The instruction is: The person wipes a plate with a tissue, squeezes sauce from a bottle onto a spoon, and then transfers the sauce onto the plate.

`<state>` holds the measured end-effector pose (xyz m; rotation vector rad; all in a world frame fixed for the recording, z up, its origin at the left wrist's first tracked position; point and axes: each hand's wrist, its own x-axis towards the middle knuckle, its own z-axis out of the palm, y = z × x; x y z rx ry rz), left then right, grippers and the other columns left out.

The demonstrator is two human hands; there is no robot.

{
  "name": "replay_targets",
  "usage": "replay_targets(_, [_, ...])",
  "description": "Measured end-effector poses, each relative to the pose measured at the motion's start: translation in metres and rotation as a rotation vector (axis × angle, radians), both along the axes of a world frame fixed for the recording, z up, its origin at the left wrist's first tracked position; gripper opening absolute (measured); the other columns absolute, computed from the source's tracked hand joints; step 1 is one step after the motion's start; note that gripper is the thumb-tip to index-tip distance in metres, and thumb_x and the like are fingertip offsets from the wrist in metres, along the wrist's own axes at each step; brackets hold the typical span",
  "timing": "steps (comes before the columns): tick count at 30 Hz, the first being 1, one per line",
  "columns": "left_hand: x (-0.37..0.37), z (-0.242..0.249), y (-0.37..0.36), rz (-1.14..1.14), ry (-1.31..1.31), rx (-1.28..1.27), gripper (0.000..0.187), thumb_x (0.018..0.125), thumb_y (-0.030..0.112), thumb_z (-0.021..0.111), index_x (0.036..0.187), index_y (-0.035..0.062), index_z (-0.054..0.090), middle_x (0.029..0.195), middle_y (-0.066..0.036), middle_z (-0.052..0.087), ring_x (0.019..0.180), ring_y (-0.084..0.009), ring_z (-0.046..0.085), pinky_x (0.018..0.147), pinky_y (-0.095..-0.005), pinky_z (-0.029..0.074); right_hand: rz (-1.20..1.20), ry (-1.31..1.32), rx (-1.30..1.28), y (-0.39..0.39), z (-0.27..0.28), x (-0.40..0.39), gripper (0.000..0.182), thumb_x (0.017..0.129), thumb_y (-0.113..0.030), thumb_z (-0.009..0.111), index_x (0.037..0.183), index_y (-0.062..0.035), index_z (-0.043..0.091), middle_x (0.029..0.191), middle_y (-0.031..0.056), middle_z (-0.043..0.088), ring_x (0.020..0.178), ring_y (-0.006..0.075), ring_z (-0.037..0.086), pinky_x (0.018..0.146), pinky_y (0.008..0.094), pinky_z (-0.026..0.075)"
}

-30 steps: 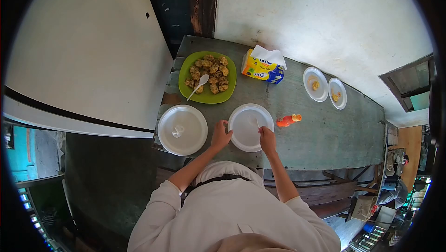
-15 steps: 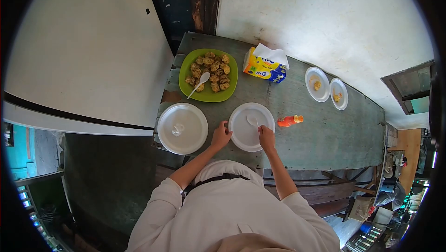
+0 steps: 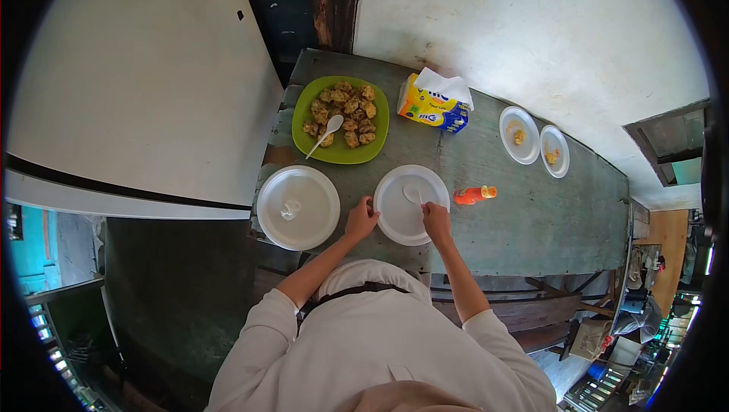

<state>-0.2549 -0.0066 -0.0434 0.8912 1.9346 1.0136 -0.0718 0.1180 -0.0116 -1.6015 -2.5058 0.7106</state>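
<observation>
My right hand (image 3: 437, 222) is closed on a white plastic spoon (image 3: 412, 194), whose bowl lies over the right white plate (image 3: 391, 231). At that plate's left rim, my left hand (image 3: 362, 219) has its fingers bent together; whether they pinch the rim I cannot make out. A second white plate (image 3: 300, 176) stands to the left, with a crumpled clear piece of plastic (image 3: 290, 209) on it. Behind the plates, a green plate (image 3: 305, 150) holds several browned fried pieces (image 3: 349, 107) and another white spoon (image 3: 328, 135).
An orange-red bottle (image 3: 472, 195) lies right of the right plate. A yellow-and-blue tissue pack (image 3: 434, 104) stands near the wall. Two small white plates (image 3: 519, 116) (image 3: 560, 170) with food bits are at the back right of the grey-green table (image 3: 531, 237).
</observation>
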Motion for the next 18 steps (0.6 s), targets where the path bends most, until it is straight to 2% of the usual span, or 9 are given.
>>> replay_targets(3, [0.000,0.002,0.001,0.009,-0.013,-0.006,0.043,0.073,0.017,0.067,0.109,0.0029,0.050,0.077,-0.011,0.063,0.072,-0.0279,0.062,0.067,-0.0377,0.048,0.000,0.015,0.030,0.002,0.002,-0.002,0.025,0.084,-0.023,0.053,0.076,-0.0014,0.063,0.070,0.0216,0.060,0.069,0.0397,0.058,0.063,0.0468,0.045])
replay_targets(7, [0.000,-0.002,0.000,0.003,0.018,0.005,0.038,0.073,0.017,0.067,0.105,0.0013,0.054,0.078,-0.011,0.064,0.067,-0.0223,0.062,0.063,-0.0334,0.049,0.013,-0.096,-0.055,0.007,0.005,-0.002,0.026,0.085,-0.026,0.052,0.081,-0.0037,0.065,0.076,0.0207,0.062,0.072,0.0386,0.060,0.068,0.0466,0.047])
replay_targets(10, [0.001,-0.005,0.000,0.019,-0.025,0.016,0.032,0.073,0.017,0.067,0.099,0.0010,0.056,0.078,-0.012,0.063,0.071,-0.0276,0.062,0.066,-0.0367,0.049,0.038,-0.126,-0.034,0.011,0.002,-0.002,0.026,0.084,-0.026,0.053,0.081,-0.0034,0.065,0.076,0.0213,0.062,0.072,0.0384,0.060,0.067,0.0464,0.048])
replay_targets(15, [0.000,-0.009,0.000,0.009,-0.029,0.007,0.031,0.073,0.016,0.067,0.098,0.0011,0.057,0.078,-0.013,0.063,0.072,-0.0272,0.062,0.066,-0.0363,0.049,0.050,-0.169,-0.061,0.015,0.002,-0.004,0.026,0.084,-0.026,0.054,0.081,-0.0020,0.066,0.078,0.0232,0.062,0.074,0.0386,0.061,0.067,0.0460,0.049])
replay_targets(18, [0.001,-0.006,0.000,0.012,-0.034,0.005,0.030,0.073,0.016,0.066,0.098,0.0009,0.057,0.079,-0.012,0.063,0.072,-0.0268,0.062,0.066,-0.0358,0.049,0.026,-0.160,-0.014,0.014,0.004,-0.006,0.026,0.082,-0.023,0.056,0.073,0.0002,0.065,0.071,0.0219,0.061,0.070,0.0391,0.060,0.066,0.0461,0.048])
